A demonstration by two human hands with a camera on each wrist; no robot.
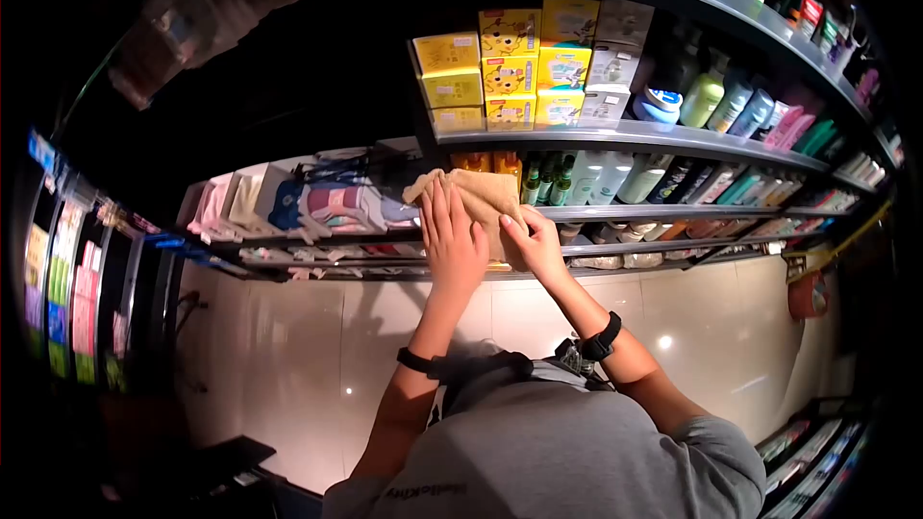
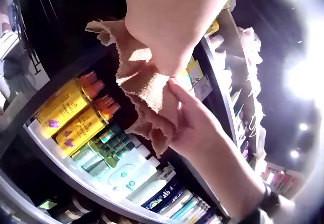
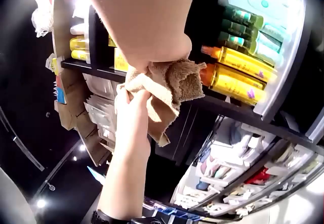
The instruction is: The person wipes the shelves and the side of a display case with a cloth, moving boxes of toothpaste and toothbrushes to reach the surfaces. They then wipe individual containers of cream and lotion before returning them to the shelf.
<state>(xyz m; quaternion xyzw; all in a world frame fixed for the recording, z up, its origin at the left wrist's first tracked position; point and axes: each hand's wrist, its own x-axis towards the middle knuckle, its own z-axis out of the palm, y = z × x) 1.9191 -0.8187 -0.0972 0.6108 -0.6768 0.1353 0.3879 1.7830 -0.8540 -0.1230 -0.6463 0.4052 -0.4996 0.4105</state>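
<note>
One fuzzy tan cloth [image 1: 488, 194], lifted at 12 o'clock from the person's grey shirt [image 1: 548, 442]; the right hand [image 1: 536, 245] has its 4 o'clock edge pinched, while the left hand [image 1: 452, 245] rests straight fingers over the 8 o'clock side, not clenched; imo a firm pinch plus flat fingers smoothing the crumples outward works best, edges lined up; counts: one cloth, two hands; toward 12 to 1 o'clock, nine yellow cardboard box faces [image 1: 510, 75] and three silver-grey ones [image 1: 612, 65]; just beyond the cloth, two amber-yellow orange-capped bottles [image 2: 83, 128].

Boxes [image 1: 510, 75] and bottles [image 1: 707, 96] on shelf [image 1: 538, 138]
</note>
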